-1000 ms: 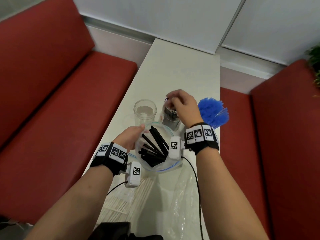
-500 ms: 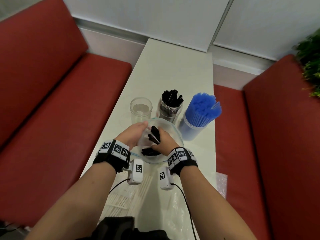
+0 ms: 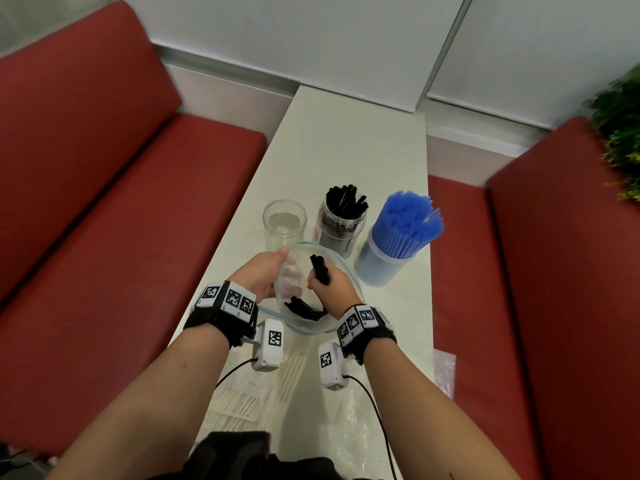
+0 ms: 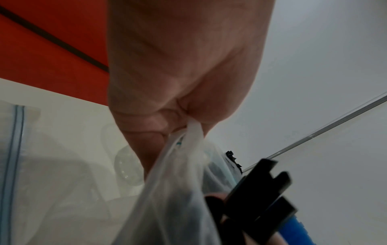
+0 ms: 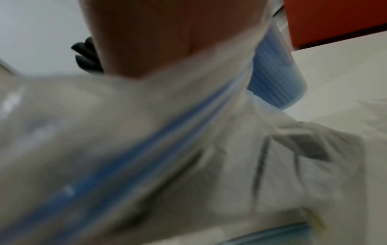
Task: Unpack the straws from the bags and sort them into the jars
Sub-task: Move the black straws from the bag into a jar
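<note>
1. Inside the clear zip bag [image 3: 313, 296], the right hand [image 3: 330, 292] now has its fingers curled round a small bunch of black straws [image 3: 319, 269]. A second ago it was up at the jar of black straws [image 3: 341, 220], and half a second ago it had just gone down into the bag.
2. That reads as one load delivered and the next one gripped, so the black batch is partly sorted and the cycle repeats.
3. At the bag's mouth, the left hand [image 3: 266, 277] pinches the plastic rim [image 4: 193, 131] between thumb and curled fingers, as it did before, holding the opening wide above the table [image 3: 346, 140].
4. The gripped straws stand nearly upright, their tops poking above the right fist; a few more black straws [image 3: 303, 308] lie loose in the bottom of the bag, below and just beside that hand.
5. Beyond the bag stand three jars in a row: an empty clear jar [image 3: 284, 223] on the left, the black-straw jar in the middle, and a jar of blue straws [image 3: 401, 237] on the right.
6. White straws [image 3: 242, 400] lie in another bag near the table's close edge, untouched, so I judge them left for the empty jar.
</note>
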A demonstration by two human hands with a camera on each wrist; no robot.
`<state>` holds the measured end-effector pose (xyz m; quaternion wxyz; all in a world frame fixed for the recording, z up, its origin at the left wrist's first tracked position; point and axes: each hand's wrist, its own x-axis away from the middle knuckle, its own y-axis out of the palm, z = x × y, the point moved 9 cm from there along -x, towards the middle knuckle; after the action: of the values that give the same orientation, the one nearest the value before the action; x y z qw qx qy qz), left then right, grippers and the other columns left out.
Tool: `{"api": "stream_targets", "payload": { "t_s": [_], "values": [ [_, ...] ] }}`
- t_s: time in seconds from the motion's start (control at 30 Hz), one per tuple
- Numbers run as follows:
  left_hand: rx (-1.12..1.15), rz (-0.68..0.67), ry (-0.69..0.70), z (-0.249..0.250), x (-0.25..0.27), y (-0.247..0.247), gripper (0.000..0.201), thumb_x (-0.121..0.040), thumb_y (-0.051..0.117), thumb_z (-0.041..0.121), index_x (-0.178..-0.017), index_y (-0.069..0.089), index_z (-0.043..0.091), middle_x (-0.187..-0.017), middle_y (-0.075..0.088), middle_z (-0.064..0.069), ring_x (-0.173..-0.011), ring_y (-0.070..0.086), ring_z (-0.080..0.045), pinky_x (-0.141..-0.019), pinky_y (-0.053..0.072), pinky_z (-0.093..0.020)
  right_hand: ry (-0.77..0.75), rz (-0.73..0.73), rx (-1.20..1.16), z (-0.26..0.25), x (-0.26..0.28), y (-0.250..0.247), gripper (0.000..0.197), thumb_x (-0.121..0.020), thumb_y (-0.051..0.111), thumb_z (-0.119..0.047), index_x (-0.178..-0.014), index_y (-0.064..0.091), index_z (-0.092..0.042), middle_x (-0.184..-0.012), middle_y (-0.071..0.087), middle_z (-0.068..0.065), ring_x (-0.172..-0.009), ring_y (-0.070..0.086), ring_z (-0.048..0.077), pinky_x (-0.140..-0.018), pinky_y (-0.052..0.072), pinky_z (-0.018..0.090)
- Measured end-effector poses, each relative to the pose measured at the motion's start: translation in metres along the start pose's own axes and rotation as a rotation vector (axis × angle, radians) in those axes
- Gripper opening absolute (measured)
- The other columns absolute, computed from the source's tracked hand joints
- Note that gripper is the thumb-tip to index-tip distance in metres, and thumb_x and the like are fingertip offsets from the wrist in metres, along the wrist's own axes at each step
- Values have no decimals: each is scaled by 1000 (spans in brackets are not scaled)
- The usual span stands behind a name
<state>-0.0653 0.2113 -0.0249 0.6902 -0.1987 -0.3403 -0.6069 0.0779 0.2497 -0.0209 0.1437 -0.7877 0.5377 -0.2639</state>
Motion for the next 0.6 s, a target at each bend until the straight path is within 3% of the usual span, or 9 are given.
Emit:
{"api": "stream_targets", "payload": {
  "t_s": [0.07,0.17,0.3,0.37,0.47,0.6],
  "values": [
    [-2,15,-2,-2,-3,0,39,-108,40,43,-107,57,8,-119,63,-21,-63,73,-36,-62,62,-44,-20,-58,-80,-17,1,-3,12,-93,53,-6,-83,58,-11,-76,63,4,-72,55,17,-80,47,35],
    [16,5,-27,-9,-6,6,39,-109,39,41,-108,54,5,-114,60,-22,-66,69,-39,-78,57,-54,-73,-134,-180,-52,-3,-22,14,-91,56,3,-89,57,-12,-77,64,4,-75,59,17,-88,51,38],
    [5,-1,-32,-10,-6,10,39,-110,37,41,-108,53,5,-117,61,-24,-68,69,-39,-69,57,-47,-212,-261,-373,-121,-10,-69,22,-87,59,3,-80,63,-19,-77,66,3,-76,61,18,-83,52,34],
    [-1,-10,-29,-8,-6,10,40,-110,36,42,-112,53,5,-116,63,-24,-67,69,-37,-65,56,-43,-324,-150,-506,-154,-17,-109,28,-81,61,2,-72,66,-25,-77,67,4,-79,61,22,-86,50,37],
    [-10,-44,-26,-6,-4,12,40,-110,35,43,-111,52,6,-123,62,-25,-67,68,-36,-61,56,-38,-467,143,-662,-178,-33,-168,24,-79,57,10,-79,57,-14,-83,69,9,-83,65,23,-88,51,32],
    [-3,-73,-26,-5,-4,14,39,-110,35,43,-109,50,7,-122,60,-26,-69,68,-37,-63,56,-40,-470,387,-736,-166,-51,-198,32,-82,52,18,-80,51,-14,-84,68,9,-88,66,21,-86,52,24]
  ]
}}
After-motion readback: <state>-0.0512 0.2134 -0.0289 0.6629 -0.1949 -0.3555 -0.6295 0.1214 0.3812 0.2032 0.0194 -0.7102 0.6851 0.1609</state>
